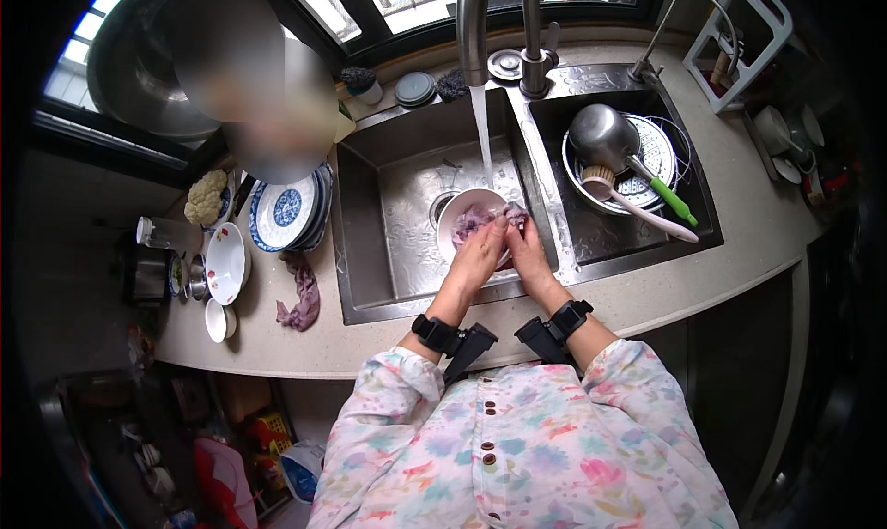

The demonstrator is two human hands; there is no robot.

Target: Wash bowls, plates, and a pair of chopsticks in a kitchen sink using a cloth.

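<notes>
Both my hands are at a white bowl (449, 225) held low in the left sink basin (416, 266). A wet purple cloth (472, 218) lies bunched inside the bowl and over its right rim. My left hand (478, 250) grips the near side of the bowl, its thumb over the rim against the cloth. Bunched cloth shows at the fingertips of my right hand (529, 253), which closes on it at the right rim. Water (484, 134) runs from the faucet (474, 37) down to the bowl's far edge. The undersides of both hands are hidden.
In the right basin, a steel pot (601, 135) with a green handle and a scrub brush (641, 207) rest on a colander (669, 162). Left on the counter are stacked blue-white plates (285, 207), a floral bowl (226, 262), a small cup (220, 320), another purple cloth (302, 300) and cauliflower (206, 196).
</notes>
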